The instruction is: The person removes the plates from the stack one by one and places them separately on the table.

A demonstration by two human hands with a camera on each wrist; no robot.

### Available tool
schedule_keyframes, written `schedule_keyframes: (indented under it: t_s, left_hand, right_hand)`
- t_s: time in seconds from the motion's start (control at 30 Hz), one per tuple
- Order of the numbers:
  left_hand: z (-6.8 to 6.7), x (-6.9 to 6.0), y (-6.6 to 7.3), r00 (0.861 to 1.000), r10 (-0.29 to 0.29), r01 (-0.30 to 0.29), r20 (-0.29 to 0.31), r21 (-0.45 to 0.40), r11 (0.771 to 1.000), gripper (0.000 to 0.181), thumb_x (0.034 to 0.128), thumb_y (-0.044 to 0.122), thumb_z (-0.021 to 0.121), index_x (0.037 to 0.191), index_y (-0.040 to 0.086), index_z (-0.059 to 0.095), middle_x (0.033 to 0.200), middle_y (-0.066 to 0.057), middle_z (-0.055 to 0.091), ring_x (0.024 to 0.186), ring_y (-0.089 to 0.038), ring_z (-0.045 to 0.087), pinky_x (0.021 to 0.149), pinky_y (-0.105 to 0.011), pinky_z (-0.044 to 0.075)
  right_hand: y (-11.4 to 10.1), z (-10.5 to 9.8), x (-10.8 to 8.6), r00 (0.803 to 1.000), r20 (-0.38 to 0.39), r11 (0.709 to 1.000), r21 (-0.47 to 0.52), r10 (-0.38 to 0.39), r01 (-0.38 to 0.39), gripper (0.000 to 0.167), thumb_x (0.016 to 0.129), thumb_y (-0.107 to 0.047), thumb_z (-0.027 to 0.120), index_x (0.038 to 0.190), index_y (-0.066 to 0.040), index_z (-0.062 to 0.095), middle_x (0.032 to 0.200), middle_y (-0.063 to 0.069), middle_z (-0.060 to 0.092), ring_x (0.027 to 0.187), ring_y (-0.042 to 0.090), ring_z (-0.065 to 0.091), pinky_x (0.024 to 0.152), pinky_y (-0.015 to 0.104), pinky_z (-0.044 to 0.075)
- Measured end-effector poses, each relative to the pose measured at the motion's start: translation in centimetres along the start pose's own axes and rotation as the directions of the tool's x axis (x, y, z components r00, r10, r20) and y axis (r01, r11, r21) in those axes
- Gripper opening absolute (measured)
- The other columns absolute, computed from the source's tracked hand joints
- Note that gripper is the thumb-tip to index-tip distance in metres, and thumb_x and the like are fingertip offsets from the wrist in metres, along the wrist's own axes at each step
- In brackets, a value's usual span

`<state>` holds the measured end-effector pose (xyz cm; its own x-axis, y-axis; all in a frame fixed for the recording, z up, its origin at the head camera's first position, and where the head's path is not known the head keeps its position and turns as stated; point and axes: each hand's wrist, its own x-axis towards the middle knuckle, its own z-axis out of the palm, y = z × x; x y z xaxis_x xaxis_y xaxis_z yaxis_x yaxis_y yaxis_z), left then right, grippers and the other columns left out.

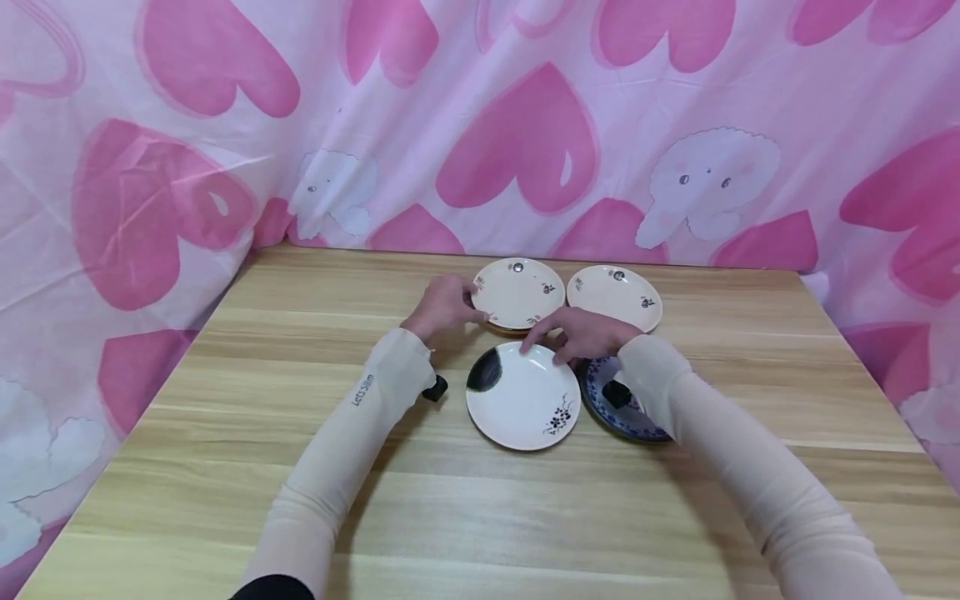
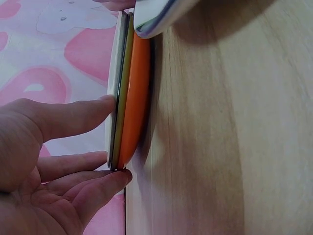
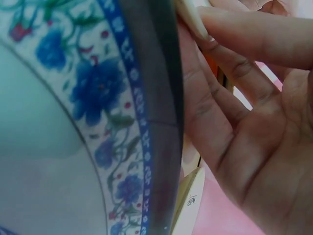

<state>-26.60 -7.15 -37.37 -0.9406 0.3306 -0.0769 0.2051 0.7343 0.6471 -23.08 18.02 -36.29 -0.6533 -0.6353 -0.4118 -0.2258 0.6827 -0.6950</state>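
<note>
My left hand (image 1: 444,307) touches the left rim of a stack of plates (image 1: 517,293), its thumb and fingers spread along the edge. A cream plate with small dark motifs tops that stack, and the left wrist view shows an orange plate (image 2: 135,93) beneath. My right hand (image 1: 588,333) pinches the back rim of a white plate (image 1: 521,404) with a black patch and a dark flower print. This plate appears raised off the table in the left wrist view. Partly under my right forearm sits a blue flowered plate (image 1: 617,419); its pattern fills the right wrist view.
Another cream plate (image 1: 611,293) lies at the back right, beside the stack. All of this is on a wood-grain table (image 1: 300,333). A pink heart-patterned curtain (image 1: 517,142) hangs behind the table's back edge and along its sides.
</note>
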Motion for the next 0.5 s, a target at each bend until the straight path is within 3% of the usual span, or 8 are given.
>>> schedule_keyframes:
  t_s: [0.27, 0.5]
  left_hand:
    - [0.04, -0.04, -0.16, 1.000, 0.002, -0.002, -0.010, 0.014, 1.000, 0.035, 0.0812, 0.016, 0.084, 0.111, 0.002, 0.073, 0.102, -0.012, 0.070, 0.090, -0.018, 0.055, 0.081, -0.028, 0.049]
    - [0.13, 0.08, -0.14, 1.000, -0.015, 0.015, -0.011, -0.012, 1.000, 0.036, 0.0812, 0.016, 0.084, 0.112, 0.002, 0.073, 0.102, -0.011, 0.069, 0.091, -0.018, 0.054, 0.079, -0.027, 0.047]
  right_hand:
    - [-0.25, -0.06, 0.07, 1.000, -0.002, 1.000, 0.002, -0.002, 0.002, 0.046, 0.088, 0.009, 0.065, 0.124, -0.018, 0.070, 0.145, 0.009, 0.054, 0.115, 0.028, 0.063, 0.075, 0.030, 0.060]
    - [-0.12, -0.19, 0.16, 1.000, -0.006, 1.000, -0.015, 0.002, -0.002, 0.045, 0.087, 0.009, 0.068, 0.123, -0.017, 0.071, 0.138, 0.011, 0.059, 0.112, 0.026, 0.064, 0.075, 0.030, 0.060]
